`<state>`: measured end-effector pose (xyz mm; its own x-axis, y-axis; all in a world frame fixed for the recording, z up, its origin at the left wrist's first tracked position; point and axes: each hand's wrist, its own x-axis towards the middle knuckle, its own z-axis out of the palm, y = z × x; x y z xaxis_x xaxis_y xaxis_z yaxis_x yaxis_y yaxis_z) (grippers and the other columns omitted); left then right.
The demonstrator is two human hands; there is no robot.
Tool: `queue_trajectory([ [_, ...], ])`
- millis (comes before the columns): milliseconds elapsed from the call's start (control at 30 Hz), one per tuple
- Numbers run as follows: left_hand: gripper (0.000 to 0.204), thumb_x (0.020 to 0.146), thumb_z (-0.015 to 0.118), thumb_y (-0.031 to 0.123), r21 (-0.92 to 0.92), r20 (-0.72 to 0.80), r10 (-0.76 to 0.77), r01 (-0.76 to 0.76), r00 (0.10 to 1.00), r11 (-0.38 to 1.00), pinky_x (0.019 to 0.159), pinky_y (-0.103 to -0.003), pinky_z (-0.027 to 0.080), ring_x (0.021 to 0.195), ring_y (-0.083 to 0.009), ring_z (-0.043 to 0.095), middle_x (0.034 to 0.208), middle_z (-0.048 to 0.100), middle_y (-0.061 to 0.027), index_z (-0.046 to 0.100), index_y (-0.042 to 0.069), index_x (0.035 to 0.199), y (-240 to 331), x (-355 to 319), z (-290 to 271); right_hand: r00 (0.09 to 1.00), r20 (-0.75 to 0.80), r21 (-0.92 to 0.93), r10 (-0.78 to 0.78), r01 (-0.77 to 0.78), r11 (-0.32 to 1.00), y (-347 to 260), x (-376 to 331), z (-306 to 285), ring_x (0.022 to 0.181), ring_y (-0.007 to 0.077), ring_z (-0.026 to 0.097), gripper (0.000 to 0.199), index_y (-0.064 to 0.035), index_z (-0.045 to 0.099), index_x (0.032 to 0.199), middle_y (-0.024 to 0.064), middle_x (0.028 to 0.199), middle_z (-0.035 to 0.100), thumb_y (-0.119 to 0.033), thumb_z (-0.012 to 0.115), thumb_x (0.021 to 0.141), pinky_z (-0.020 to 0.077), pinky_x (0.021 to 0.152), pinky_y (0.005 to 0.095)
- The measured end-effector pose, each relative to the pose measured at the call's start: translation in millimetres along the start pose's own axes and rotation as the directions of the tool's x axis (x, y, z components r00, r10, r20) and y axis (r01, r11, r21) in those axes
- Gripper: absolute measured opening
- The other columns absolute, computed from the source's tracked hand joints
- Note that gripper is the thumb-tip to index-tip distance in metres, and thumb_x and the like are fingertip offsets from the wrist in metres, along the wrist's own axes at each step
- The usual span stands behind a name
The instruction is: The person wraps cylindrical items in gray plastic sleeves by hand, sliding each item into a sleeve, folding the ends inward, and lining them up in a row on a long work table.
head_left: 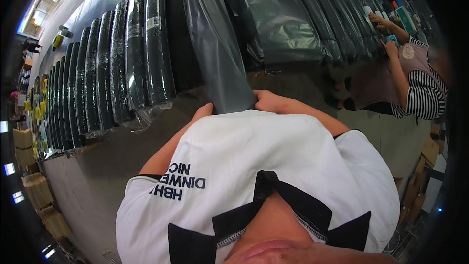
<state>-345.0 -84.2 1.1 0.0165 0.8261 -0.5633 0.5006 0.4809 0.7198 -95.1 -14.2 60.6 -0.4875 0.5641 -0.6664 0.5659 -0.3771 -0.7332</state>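
A long dark grey plastic bag (217,44) lies over the table edge, and its near end hangs toward my body. My right hand (265,100) grips the right edge of this end with the fingers curled in. On the opposite edge is my left hand (205,110), closed on the plastic and partly hidden by my white shirt. Whether anything is inside the near end of the bag cannot be seen. Just right of it lies another wide, glossy dark plastic-covered bundle (283,24).
A row of dark rolls in clear wrap (159,44) stretches left along the table. More dark bagged bundles (337,19) lie to the right. At the far right a co-worker in a striped top (425,93) handles a blue tape roll (391,38). Stacked cardboard (39,190) stands at left.
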Motion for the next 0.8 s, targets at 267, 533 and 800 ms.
queue_trajectory([
  [267,0.031,0.078,0.063,0.006,-0.121,-0.154,0.235,-0.254,0.960,0.960,0.074,-0.035,0.052,0.084,-0.0224,0.065,0.091,0.069,-0.0152,0.062,-0.003,0.107,64.3,60.3,-56.7,0.813,-0.458,0.056,-0.360,0.431,0.901,-43.4,70.7,-22.5,0.102,0.0406,0.061,0.030,0.0049,0.061,0.105,0.0271,0.102,0.065,-0.009,0.050,0.081,0.0484,0.087,0.0409],
  [533,0.088,0.081,0.074,0.042,-0.473,0.137,-0.072,0.129,0.988,0.872,0.087,-0.042,0.045,0.107,-0.0223,0.057,0.124,0.056,-0.0136,0.029,0.006,0.147,23.3,-7.9,-57.1,0.943,-0.263,-0.106,-0.203,0.181,0.978,79.4,10.8,-14.8,0.106,0.0287,0.061,0.058,0.0071,0.046,0.127,0.0222,0.116,0.059,-0.017,0.070,0.081,0.0525,0.085,0.0396],
  [800,0.040,0.092,0.063,0.037,-0.609,0.078,-0.078,0.109,0.994,0.785,0.070,-0.024,0.043,0.086,-0.0104,0.059,0.096,0.066,-0.0021,0.062,0.005,0.116,17.6,21.3,-32.8,0.348,-0.134,-0.717,-0.928,0.612,0.333,-72.1,6.4,-0.7,0.100,0.0288,0.059,0.023,-0.0082,0.067,0.101,0.0075,0.106,0.064,-0.009,0.069,0.078,0.0489,0.086,0.0369],
])
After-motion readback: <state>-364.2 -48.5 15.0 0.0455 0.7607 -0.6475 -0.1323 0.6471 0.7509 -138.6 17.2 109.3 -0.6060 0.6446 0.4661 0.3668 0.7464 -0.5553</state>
